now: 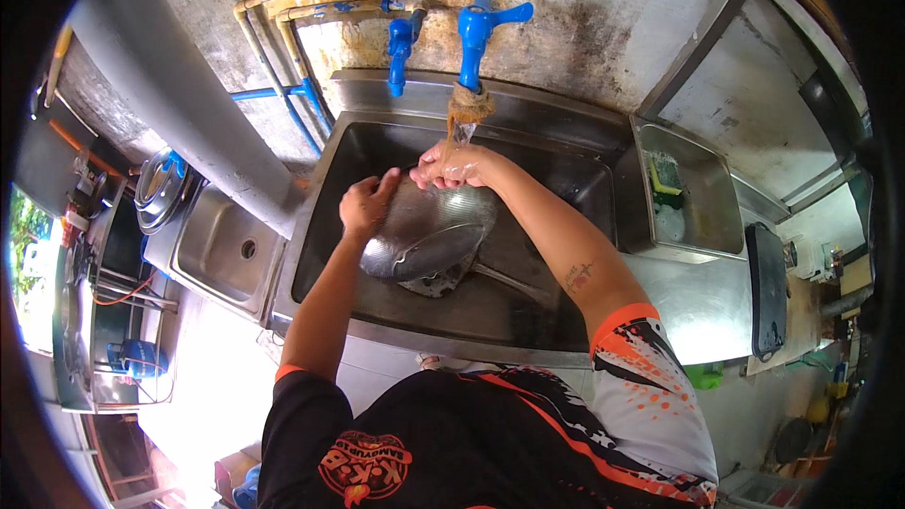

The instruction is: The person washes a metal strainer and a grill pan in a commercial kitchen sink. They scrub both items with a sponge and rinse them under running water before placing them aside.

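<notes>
A round, shiny metal bowl [438, 226] is tilted inside the deep stainless-steel sink [339, 290]. My left hand [366, 205] grips the bowl at its left edge, the thumb pointing up toward the rim. Water runs from the blue lever faucet [475, 35], through a brownish wrap on its spout, onto my right hand [456, 164]. That hand is wet and curled over the bowl's far edge; whether its fingers hold anything is hidden. Beneath the bowl lies a metal utensil whose long handle [512, 281] extends to the right.
A second blue faucet [399, 56] hangs left of the running one. On the right, a steel container [696, 226] holds a yellow-green sponge [664, 177] and suds. A smaller basin [219, 254] sits at left beside a grey pillar [184, 78]. A black tray [766, 290] stands far right.
</notes>
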